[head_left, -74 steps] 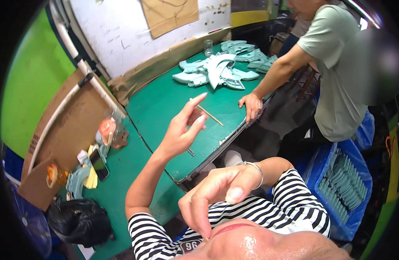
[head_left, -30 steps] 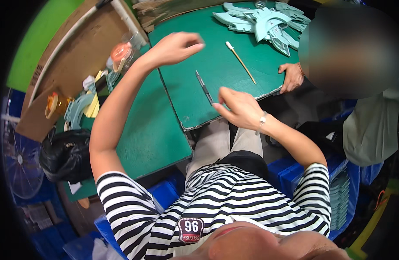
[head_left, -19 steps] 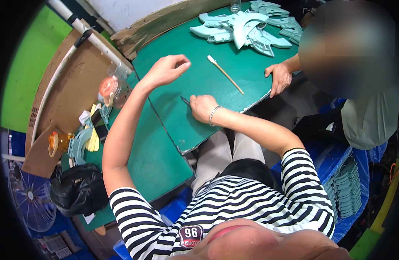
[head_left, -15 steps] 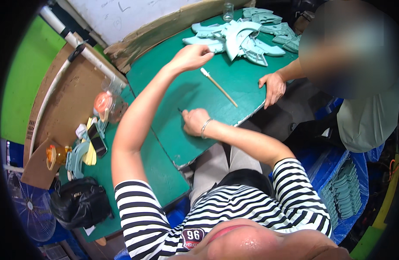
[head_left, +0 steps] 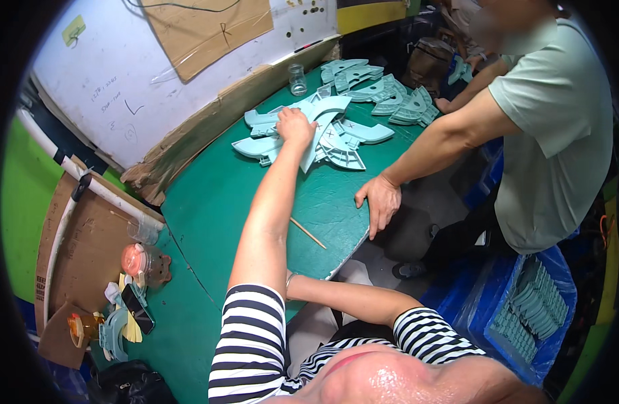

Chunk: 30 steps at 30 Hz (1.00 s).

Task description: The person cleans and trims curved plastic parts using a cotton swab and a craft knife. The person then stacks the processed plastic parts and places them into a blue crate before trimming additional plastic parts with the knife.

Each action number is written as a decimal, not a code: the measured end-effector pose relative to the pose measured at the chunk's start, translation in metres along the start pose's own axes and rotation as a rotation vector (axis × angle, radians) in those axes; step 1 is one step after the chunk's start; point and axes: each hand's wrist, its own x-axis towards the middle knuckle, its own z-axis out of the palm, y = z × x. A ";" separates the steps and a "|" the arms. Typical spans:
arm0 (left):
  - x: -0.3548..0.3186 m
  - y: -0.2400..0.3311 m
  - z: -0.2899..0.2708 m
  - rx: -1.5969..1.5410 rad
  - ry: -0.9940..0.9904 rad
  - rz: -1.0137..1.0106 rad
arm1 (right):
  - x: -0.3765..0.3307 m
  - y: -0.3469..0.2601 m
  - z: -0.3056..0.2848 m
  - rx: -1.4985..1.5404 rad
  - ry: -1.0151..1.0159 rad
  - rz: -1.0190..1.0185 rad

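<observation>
The left hand (head_left: 295, 126), arm stretched far across the green table (head_left: 208, 202), closes on a curved pale-teal plastic piece (head_left: 323, 121) atop the pile (head_left: 336, 135). The right hand is hidden behind that arm. A blue crate (head_left: 545, 316) holds stacked teal parts. A co-worker's hand (head_left: 379, 202) lies flat by a thin wooden stick (head_left: 307, 233).

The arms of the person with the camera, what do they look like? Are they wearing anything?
Both arms are bare below short sleeves. The sleeves belong to a top with black and white stripes running across. The left hand wears no glove and shows no ring. The right wrist carries a thin bracelet; the right hand itself is hidden behind the left arm.
</observation>
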 end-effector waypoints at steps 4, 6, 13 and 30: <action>-0.009 -0.009 -0.028 0.017 -0.018 -0.041 | 0.001 0.018 0.012 0.114 -0.054 0.123; -0.024 -0.019 -0.058 -0.231 0.104 -0.008 | 0.002 0.021 0.009 0.031 -0.135 0.146; -0.166 -0.082 -0.210 -0.869 0.313 0.202 | -0.016 0.031 -0.024 1.183 -0.306 0.723; -0.464 -0.186 -0.211 -0.633 0.761 -0.033 | -0.037 -0.141 -0.009 1.515 -0.240 0.555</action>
